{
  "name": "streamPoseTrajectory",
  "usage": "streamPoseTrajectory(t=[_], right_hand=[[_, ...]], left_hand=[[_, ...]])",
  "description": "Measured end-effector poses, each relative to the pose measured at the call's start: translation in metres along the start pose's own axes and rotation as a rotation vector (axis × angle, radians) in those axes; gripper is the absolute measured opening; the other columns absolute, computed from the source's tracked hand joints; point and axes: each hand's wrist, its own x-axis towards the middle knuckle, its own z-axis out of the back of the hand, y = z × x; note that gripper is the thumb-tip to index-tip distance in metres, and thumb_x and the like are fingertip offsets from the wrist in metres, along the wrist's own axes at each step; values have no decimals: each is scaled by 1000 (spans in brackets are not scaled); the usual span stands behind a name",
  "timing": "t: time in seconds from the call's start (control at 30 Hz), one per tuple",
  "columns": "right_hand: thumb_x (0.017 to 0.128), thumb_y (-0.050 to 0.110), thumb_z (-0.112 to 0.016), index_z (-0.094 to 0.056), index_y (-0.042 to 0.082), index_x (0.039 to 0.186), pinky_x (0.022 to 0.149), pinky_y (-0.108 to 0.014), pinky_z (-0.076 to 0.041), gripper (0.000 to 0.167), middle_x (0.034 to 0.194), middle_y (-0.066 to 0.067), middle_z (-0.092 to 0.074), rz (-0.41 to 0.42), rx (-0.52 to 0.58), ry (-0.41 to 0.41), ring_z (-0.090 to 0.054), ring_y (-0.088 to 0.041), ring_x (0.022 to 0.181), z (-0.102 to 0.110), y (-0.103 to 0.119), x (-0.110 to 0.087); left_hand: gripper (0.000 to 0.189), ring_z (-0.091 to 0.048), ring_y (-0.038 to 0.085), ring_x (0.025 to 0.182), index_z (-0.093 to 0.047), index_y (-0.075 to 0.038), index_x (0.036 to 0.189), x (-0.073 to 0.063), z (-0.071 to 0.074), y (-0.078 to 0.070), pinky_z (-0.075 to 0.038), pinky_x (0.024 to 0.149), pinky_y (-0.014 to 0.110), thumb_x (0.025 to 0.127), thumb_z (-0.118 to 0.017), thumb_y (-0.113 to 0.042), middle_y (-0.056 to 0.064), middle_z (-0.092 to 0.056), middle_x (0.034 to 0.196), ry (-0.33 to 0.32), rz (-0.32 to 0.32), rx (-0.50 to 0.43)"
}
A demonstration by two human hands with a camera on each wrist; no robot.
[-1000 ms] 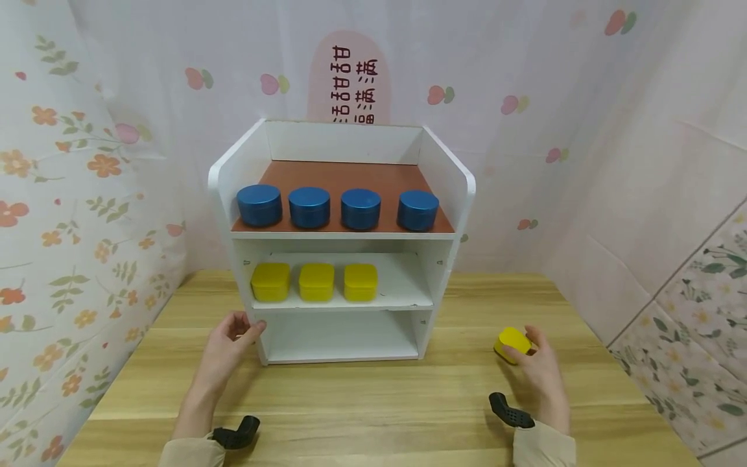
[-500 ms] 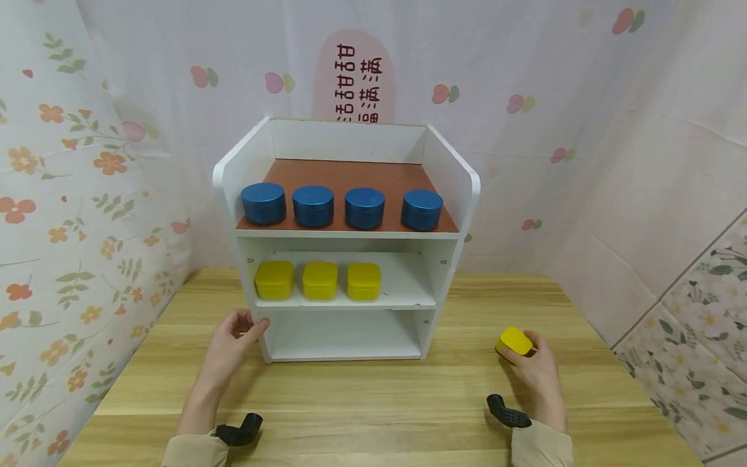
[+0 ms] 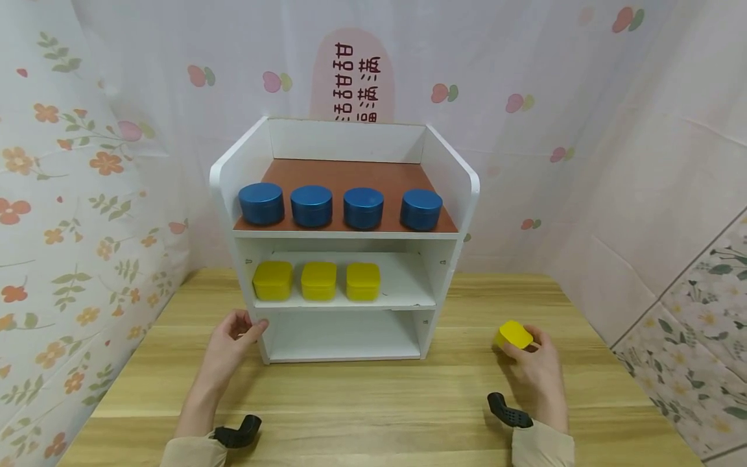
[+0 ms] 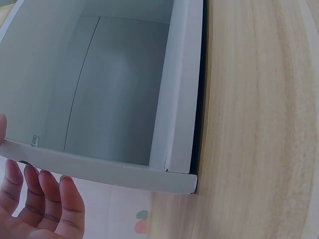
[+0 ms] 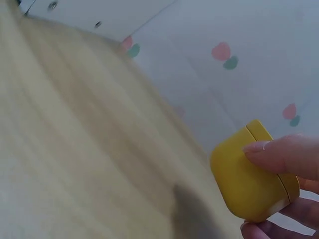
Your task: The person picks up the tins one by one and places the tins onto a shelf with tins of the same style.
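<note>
A white shelf unit (image 3: 335, 236) stands on the table. My left hand (image 3: 229, 344) grips its left side panel low down, thumb at the front edge and fingers (image 4: 50, 191) along the outer face. To the right of the unit, my right hand (image 3: 539, 366) holds a yellow square tin (image 3: 515, 334) with rounded corners between thumb and fingers. That tin (image 5: 244, 174) is tilted and off the table, its shadow beneath it in the right wrist view. Three similar yellow tins (image 3: 318, 281) sit in a row on the middle shelf, toward its left.
Several round blue tins (image 3: 312, 206) line the front of the brown top shelf (image 3: 344, 175). Wooden table (image 3: 373, 408) surrounds the unit's base. Patterned cloth (image 3: 513, 162) hangs behind and at both sides. Each wrist wears a black camera mount (image 3: 510, 412).
My right hand has raised the yellow tin slightly and tilted it. The left hand keeps its place on the side panel. The head view has shifted a little.
</note>
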Motion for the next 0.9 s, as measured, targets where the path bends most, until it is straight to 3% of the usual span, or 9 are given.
streamPoseTrajectory(t=[0.1,0.33,0.47,0.6,0.73,0.9], right_hand=[[92,26,-69,-25,0,149,92,-43,-40,76,143,-25,-34,28,9,6,-40,-40,124,4,12,-4],[91,20,-71,-28,-1,148,72,-8,-40,74,142,-26,-36,120,16,-75,-45,-41,122,17,39,-15],[92,24,-71,-28,2,149,71,-7,-40,75,144,-22,-35,142,42,-106,-46,-39,121,24,55,-24],[91,24,-72,-30,5,148,75,-10,-44,74,145,-16,-33,184,116,-122,-49,-27,115,27,71,-33],[89,16,-75,-35,8,146,79,-11,-45,71,145,-13,-32,251,192,-128,-50,-16,109,27,83,-40],[86,1,-74,-38,2,143,84,-12,-45,67,139,-10,-36,389,256,-133,-52,-14,108,18,100,-47]], left_hand=[[37,-48,15,91,-49,-1,108,0,1,0,-39,74,25,94,-69,-29,7,-52,98,1,1,7],[36,-48,14,92,-49,0,109,0,2,0,-40,75,24,94,-68,-27,7,-53,99,6,8,-2],[36,-49,14,92,-49,0,109,0,2,0,-40,75,24,94,-68,-27,6,-53,100,8,10,-2],[37,-49,14,92,-49,0,109,0,2,0,-40,75,24,94,-69,-27,7,-53,100,3,8,1],[37,-49,13,92,-49,-1,108,0,2,0,-40,75,24,93,-69,-28,7,-53,100,-1,12,8],[37,-49,14,91,-50,-1,108,1,1,1,-40,74,24,93,-70,-28,7,-53,99,0,12,7]])
